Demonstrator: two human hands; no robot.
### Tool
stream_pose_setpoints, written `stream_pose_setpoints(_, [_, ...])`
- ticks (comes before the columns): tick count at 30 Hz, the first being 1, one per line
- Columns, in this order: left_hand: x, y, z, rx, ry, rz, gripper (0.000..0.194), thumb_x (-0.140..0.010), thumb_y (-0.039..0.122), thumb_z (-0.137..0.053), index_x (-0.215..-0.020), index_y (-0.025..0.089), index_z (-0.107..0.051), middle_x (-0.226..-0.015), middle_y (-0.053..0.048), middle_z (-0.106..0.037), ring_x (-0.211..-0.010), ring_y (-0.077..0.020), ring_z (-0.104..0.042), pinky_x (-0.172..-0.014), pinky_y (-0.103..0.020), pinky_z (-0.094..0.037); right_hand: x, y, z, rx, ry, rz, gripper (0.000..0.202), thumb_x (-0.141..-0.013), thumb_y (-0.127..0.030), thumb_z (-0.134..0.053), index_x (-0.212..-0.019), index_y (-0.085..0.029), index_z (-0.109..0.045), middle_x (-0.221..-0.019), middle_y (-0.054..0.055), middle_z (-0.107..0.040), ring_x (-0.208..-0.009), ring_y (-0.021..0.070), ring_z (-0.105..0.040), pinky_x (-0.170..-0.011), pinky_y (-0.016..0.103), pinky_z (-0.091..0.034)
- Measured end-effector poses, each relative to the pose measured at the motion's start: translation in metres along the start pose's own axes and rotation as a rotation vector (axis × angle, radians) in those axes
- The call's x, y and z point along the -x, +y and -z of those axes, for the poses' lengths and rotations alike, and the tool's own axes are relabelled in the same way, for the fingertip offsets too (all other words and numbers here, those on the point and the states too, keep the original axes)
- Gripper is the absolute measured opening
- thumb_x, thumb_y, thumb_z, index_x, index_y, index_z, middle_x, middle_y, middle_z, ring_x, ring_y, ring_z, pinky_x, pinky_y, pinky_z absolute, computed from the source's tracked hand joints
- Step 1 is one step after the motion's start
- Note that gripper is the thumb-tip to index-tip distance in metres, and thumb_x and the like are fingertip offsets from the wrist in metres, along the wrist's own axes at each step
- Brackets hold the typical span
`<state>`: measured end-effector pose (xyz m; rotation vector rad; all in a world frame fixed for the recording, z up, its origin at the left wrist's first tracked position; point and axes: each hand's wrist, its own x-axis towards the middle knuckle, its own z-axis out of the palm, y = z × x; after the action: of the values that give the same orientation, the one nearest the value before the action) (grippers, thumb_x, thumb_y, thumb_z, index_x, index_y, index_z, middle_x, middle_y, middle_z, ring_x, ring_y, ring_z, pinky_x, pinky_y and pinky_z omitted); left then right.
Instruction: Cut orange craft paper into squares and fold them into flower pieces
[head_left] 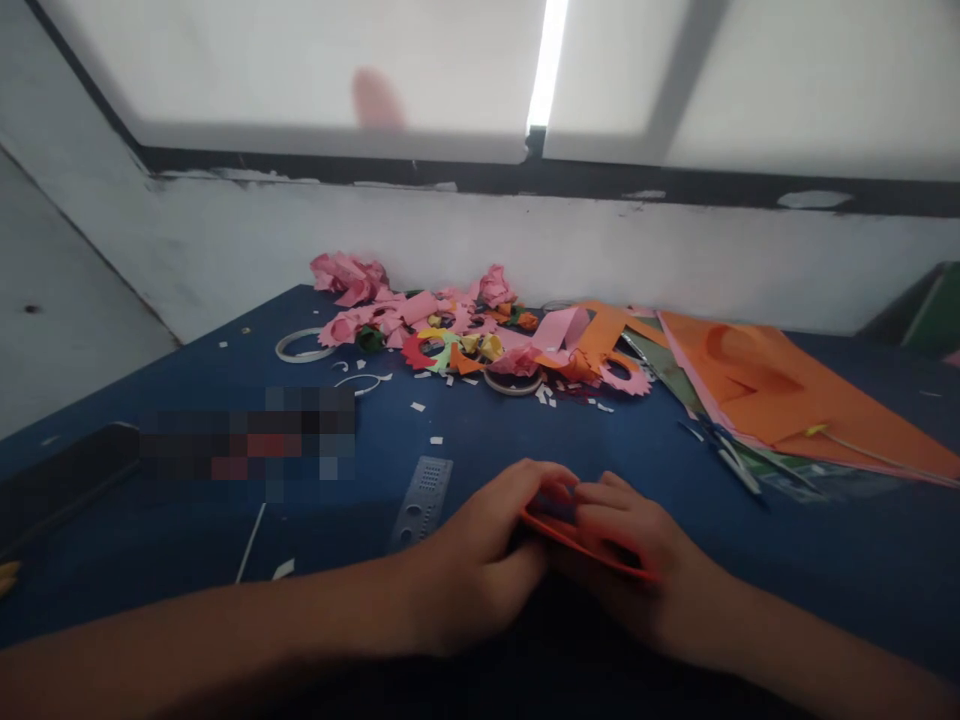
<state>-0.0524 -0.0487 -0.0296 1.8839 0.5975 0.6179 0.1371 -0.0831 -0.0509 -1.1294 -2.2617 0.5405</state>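
Note:
Between both hands, close to the table's front edge, is a red piece (589, 540), thin and strip-like, perhaps paper. My left hand (487, 555) has its fingers curled round the piece's left end. Around the right end close the bent fingers of my right hand (637, 555). The hands nearly meet, and they hide part of the piece. Just beyond my left hand, a translucent ruler with cut-out holes (426, 500) lies flat on the blue table (510, 430).
Crumpled and cut paper scraps (420, 320) heap along the wall. Orange sheets (772, 385) lie at the right, with pens (739, 465) beside them. White tape-like rings (304, 346) rest near the scraps. A dark object (67, 480) is at the left.

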Motion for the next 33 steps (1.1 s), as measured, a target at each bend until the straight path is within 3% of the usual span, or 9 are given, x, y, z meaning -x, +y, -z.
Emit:
stream_pose_setpoints(4, [-0.002, 0.009, 0.004, 0.052, -0.060, 0.038, 0.025, -0.082, 0.020, -0.046, -0.105, 0.018, -0.056, -0.102, -0.004, -0.058, -0.097, -0.0183, -0.054, -0.088, -0.031, -0.041, 0.003, 0.006, -0.002, 0.091, 0.010, 0.073, 0.013, -0.088, -0.020, -0.047, -0.078, -0.018, -0.054, -0.073, -0.001, -0.056, -0.065, 0.0105, -0.047, -0.062, 0.027, -0.030])
stream_pose_setpoints(9, [-0.003, 0.011, 0.005, 0.080, -0.050, 0.057, 0.025, -0.087, 0.034, -0.048, -0.105, 0.020, -0.057, -0.100, -0.003, -0.060, -0.094, -0.0172, -0.055, -0.085, -0.028, -0.042, 0.005, 0.009, -0.004, 0.170, 0.063, 0.193, 0.018, -0.091, -0.018, -0.038, -0.094, -0.020, -0.055, -0.075, -0.001, -0.058, -0.060, 0.0103, -0.046, -0.059, 0.028, -0.029])
stream_pose_setpoints(13, [-0.004, 0.008, 0.004, 0.139, -0.047, 0.099, 0.019, -0.086, 0.031, -0.053, -0.099, 0.020, -0.060, -0.095, -0.002, -0.063, -0.088, -0.0152, -0.057, -0.079, -0.025, -0.044, 0.007, 0.008, -0.002, 0.245, 0.121, 0.270, 0.018, -0.092, -0.018, -0.036, -0.083, -0.020, -0.051, -0.065, -0.002, -0.052, -0.054, 0.0103, -0.042, -0.056, 0.028, -0.030])
stream_pose_setpoints(16, [-0.005, 0.005, 0.003, 0.279, -0.117, 0.241, 0.020, -0.084, 0.035, -0.057, -0.090, 0.017, -0.063, -0.078, -0.001, -0.062, -0.071, -0.0121, -0.057, -0.066, -0.022, -0.045, 0.010, 0.005, -0.004, 0.208, 0.194, 0.215, 0.019, -0.091, -0.022, -0.041, -0.073, -0.021, -0.048, -0.058, -0.003, -0.046, -0.051, 0.0103, -0.041, -0.052, 0.027, -0.032])
stream_pose_setpoints(18, [-0.007, 0.001, 0.001, 0.367, -0.148, 0.325, 0.031, -0.084, 0.042, -0.053, -0.081, 0.014, -0.063, -0.069, -0.002, -0.060, -0.059, -0.0108, -0.055, -0.057, -0.022, -0.046, 0.012, 0.003, -0.006, 0.191, 0.306, 0.082, 0.010, -0.088, -0.031, -0.049, -0.083, -0.023, -0.050, -0.065, -0.002, -0.052, -0.055, 0.0111, -0.048, -0.051, 0.025, -0.037])
stream_pose_setpoints(22, [-0.009, -0.003, -0.001, 0.411, 0.029, 0.398, 0.045, -0.082, 0.055, -0.048, -0.077, 0.012, -0.059, -0.067, -0.005, -0.059, -0.051, -0.0120, -0.053, -0.046, -0.023, -0.045, 0.008, 0.005, -0.009, 0.253, 0.596, -0.080, 0.069, -0.082, -0.052, -0.057, -0.135, -0.018, -0.031, -0.108, 0.011, -0.054, -0.092, 0.0186, -0.057, -0.071, 0.028, -0.050])
stream_pose_setpoints(26, [-0.008, 0.000, -0.002, 0.304, 0.122, 0.354, 0.038, -0.083, 0.049, -0.049, -0.074, 0.012, -0.058, -0.065, -0.002, -0.054, -0.056, -0.0109, -0.049, -0.051, -0.022, -0.041, 0.001, 0.007, -0.009, 0.527, 0.418, 0.054, 0.094, -0.077, -0.063, -0.054, -0.144, -0.007, -0.018, -0.134, 0.021, -0.036, -0.121, 0.0314, -0.039, -0.093, 0.045, -0.040])
stream_pose_setpoints(30, [-0.003, 0.007, -0.001, 0.421, -0.070, 0.332, 0.019, -0.074, 0.034, -0.060, -0.077, 0.015, -0.058, -0.067, 0.002, -0.047, -0.060, -0.0088, -0.042, -0.055, -0.021, -0.035, 0.002, 0.000, -0.008, 0.568, 0.367, 0.248, 0.074, -0.086, -0.035, -0.051, -0.142, 0.000, -0.018, -0.131, 0.024, -0.038, -0.126, 0.0315, -0.034, -0.096, 0.047, -0.033])
stream_pose_setpoints(33, [-0.001, 0.006, -0.004, 0.706, -0.180, 0.347, 0.030, -0.062, 0.022, -0.066, -0.092, 0.020, -0.060, -0.084, 0.000, -0.056, -0.077, -0.0137, -0.052, -0.070, -0.025, -0.043, 0.006, -0.008, -0.009, 0.506, 0.350, 0.358, 0.052, -0.090, -0.025, -0.043, -0.136, -0.005, -0.031, -0.122, 0.019, -0.048, -0.123, 0.0254, -0.039, -0.097, 0.044, -0.032])
